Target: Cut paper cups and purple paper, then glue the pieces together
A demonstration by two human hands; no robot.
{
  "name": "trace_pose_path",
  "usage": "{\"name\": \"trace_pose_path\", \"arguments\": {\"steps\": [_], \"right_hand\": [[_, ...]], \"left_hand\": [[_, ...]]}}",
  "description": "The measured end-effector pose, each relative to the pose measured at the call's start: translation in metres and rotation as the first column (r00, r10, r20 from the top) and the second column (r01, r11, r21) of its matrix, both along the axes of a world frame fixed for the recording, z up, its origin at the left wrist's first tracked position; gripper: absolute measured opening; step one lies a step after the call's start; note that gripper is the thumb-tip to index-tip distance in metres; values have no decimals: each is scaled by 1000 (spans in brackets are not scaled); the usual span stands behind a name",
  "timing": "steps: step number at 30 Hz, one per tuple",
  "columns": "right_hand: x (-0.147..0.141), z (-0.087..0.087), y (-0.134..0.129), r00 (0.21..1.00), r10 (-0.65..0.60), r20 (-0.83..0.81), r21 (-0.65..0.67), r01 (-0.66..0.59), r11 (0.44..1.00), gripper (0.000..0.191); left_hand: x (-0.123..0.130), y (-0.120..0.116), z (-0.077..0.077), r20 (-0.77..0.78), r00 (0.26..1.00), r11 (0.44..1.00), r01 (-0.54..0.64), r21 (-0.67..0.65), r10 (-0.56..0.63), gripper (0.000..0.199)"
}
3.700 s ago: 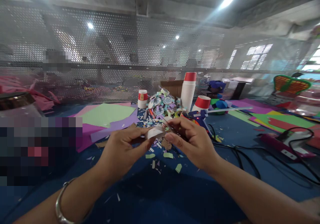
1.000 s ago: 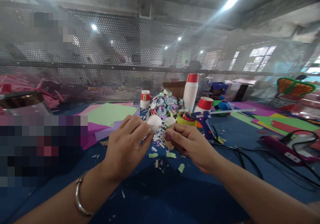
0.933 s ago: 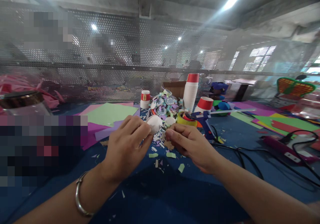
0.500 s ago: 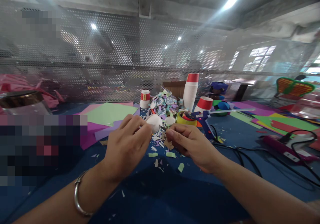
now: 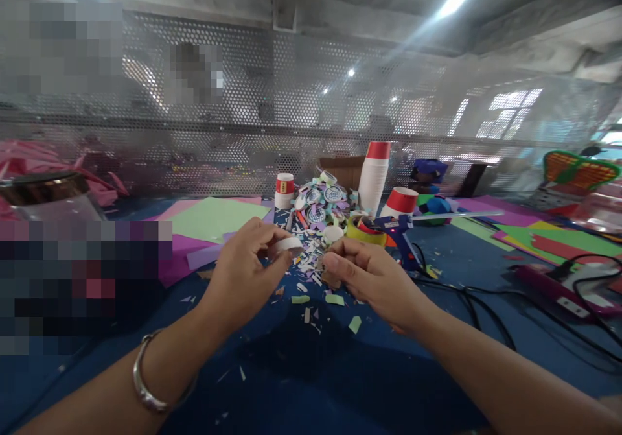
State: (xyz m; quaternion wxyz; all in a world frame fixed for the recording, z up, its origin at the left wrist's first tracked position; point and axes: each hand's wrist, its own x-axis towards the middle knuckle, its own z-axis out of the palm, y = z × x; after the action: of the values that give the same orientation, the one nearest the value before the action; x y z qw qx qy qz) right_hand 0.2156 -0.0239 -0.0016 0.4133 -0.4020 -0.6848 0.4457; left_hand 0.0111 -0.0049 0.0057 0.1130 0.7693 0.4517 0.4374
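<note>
1. Left hand pinches white piece. Right hand curled closed; can't tell if it grips anything.
2. Step, I'd judge: handling the piece, just left of right hand. Next move calls for a light, steady pinch.
3. Long axis crosswise, curved edge toward wearer; flat face unclear.

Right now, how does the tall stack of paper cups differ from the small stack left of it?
The tall stack rises well above the small stack. The tall one shows many white rims; the small one shows few. The small one's red band carries a yellowish mark, while the tall one's red part looks plain. Both are red and white.
</note>
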Motion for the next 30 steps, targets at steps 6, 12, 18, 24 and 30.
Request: {"name": "trace_pose_path", "arguments": {"steps": [6,12,18,24,30], "right_hand": [[3,-7,4,988,-100,119,201,75,977,25],[3,-10,5,978,-89,189,254,38,967,18],[2,-4,5,997,-3,73,120,-6,993,14],[3,2,4,998,56,-11,6,-56,998,22],[5,9,-3,990,111,-84,-99,-119,988,27]], "left_hand": [[7,3,-5,140,967,871,253,-420,-213,17],[14,-7,-2,210,943,817,330,-473,-260,21],[11,-8,-2,171,940,801,340,-493,-294,19],[11,-9,0,245,908,726,418,-547,-339,18],[9,-9,0,405,819,631,572,-524,-406,18]]}}
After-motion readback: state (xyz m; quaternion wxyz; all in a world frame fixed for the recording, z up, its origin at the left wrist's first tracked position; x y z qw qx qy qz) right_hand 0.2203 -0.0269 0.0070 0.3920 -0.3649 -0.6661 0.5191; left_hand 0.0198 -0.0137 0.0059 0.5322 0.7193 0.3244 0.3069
